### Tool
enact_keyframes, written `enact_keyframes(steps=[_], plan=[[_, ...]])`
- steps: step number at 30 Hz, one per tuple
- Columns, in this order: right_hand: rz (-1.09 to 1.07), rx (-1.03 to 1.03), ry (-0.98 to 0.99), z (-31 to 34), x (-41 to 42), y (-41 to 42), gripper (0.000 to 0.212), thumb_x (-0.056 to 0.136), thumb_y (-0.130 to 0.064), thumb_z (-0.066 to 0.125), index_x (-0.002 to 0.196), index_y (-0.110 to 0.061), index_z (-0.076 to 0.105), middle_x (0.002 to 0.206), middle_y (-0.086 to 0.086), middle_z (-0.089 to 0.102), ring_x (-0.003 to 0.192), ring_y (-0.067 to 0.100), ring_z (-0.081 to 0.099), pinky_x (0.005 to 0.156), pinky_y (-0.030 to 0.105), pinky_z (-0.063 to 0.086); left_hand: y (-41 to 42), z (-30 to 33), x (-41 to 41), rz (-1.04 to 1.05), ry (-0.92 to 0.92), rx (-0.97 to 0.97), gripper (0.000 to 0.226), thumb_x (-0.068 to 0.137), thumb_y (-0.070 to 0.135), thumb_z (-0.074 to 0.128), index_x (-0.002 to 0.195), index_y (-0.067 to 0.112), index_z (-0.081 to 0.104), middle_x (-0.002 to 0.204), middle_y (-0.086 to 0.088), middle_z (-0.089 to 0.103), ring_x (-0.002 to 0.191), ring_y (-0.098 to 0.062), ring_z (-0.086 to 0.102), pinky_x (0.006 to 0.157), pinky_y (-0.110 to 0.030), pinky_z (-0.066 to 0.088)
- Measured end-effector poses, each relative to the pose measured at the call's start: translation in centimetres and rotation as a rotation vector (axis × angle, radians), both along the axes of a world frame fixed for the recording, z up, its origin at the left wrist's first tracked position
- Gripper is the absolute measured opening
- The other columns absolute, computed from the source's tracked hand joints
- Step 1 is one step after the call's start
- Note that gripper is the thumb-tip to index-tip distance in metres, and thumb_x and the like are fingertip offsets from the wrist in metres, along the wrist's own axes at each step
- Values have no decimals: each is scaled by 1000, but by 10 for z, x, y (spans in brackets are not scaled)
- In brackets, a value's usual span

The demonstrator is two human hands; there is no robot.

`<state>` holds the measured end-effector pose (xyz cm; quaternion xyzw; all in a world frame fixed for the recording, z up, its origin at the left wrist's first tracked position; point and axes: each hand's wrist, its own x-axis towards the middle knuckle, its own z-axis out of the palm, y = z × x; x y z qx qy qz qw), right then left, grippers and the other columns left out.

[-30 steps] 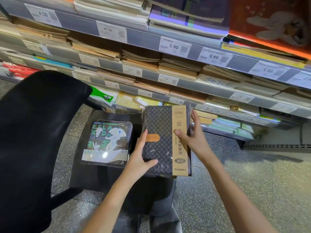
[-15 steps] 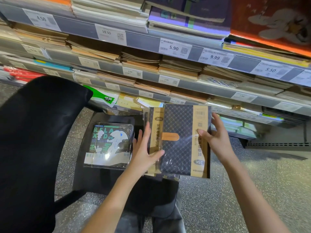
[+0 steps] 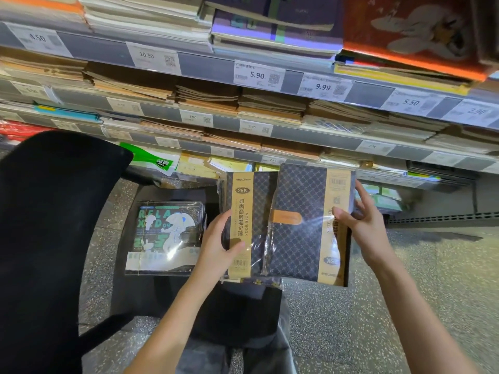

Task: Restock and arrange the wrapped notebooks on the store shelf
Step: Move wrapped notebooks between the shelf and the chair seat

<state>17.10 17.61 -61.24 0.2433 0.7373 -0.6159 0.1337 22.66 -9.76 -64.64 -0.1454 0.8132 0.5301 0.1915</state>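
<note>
Two wrapped dark notebooks with a diamond pattern and gold bands sit in front of me, below the shelves. My left hand [image 3: 220,242] grips the left notebook [image 3: 245,211] by its gold band, thumb on the cover. My right hand [image 3: 363,225] holds the right notebook [image 3: 299,247] at its right edge; this one has a tan clasp and overlaps the left notebook. More dark notebooks lie under the left one. A wrapped green and white "RELAX" notebook pack [image 3: 166,236] lies to the left on a black surface.
Shelves [image 3: 208,64] full of stacked notebooks with price tags span the top of the view. A black chair back [image 3: 46,225] fills the left side. Speckled floor [image 3: 405,279] lies to the right, and my grey-trousered legs are at the bottom.
The top notebook was lifted off the stack and moved to the right by my right hand, uncovering the notebook below, which my left hand now grips.
</note>
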Motion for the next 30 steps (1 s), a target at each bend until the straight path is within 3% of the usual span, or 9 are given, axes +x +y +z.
enact_keyframes(steps=[4,6,8,10,14,17,22,26,30], plan=[[190,10,0,11,-22,-11,75,86,1,59,145,-32,27,125,-4,54,94,5,62,68,21,54,6,4,-6,2,12,-94,71,83,20,68,142,32,30,154,8,15,140,-9,14,112,-35,18],[457,135,41,16,-43,-26,75,87,-4,59,146,-33,24,130,-2,52,104,14,59,78,31,53,6,9,-9,20,64,-101,75,82,21,70,142,35,28,155,10,9,141,-9,8,111,-33,15],[707,299,80,14,-63,-50,73,88,-10,58,147,-32,22,133,-1,48,112,15,51,82,27,46,1,11,-12,38,118,-92,79,80,21,71,144,35,26,155,11,5,142,-7,5,111,-33,14],[817,419,131,10,-74,-75,67,88,-11,60,145,-28,30,136,-1,48,119,16,48,88,28,43,-6,9,-17,33,128,-117,83,79,20,72,145,33,24,156,10,3,143,-10,4,115,-38,15],[751,552,123,1,-67,-86,63,85,-21,67,141,-25,38,148,1,35,134,23,32,110,43,29,-18,7,-35,-46,66,-196,87,80,25,72,147,33,17,157,9,-3,144,-13,-1,117,-44,14],[614,565,68,-1,-37,-63,70,80,-29,71,141,-22,38,148,1,34,135,24,29,110,43,27,-22,6,-56,-114,18,-231,90,80,29,71,148,31,13,157,6,0,144,-16,1,117,-47,13],[434,585,-35,1,7,-23,87,74,-39,74,146,-23,27,146,5,33,132,24,36,103,46,36,-10,7,-63,-135,-42,-151,84,85,24,66,149,28,13,154,1,23,140,-18,23,113,-42,23],[316,461,-67,1,2,-23,84,74,-30,76,143,-21,30,132,9,49,118,26,51,98,45,44,-1,11,-39,-15,-27,-154,77,89,24,61,149,28,13,148,-2,32,135,-22,32,108,-41,31],[325,414,51,4,-41,-47,75,77,-12,73,140,-17,34,136,9,45,108,17,54,97,42,47,-1,17,-1,-60,-150,-388,66,88,37,59,140,15,25,137,-8,46,123,-27,47,94,-40,43]])
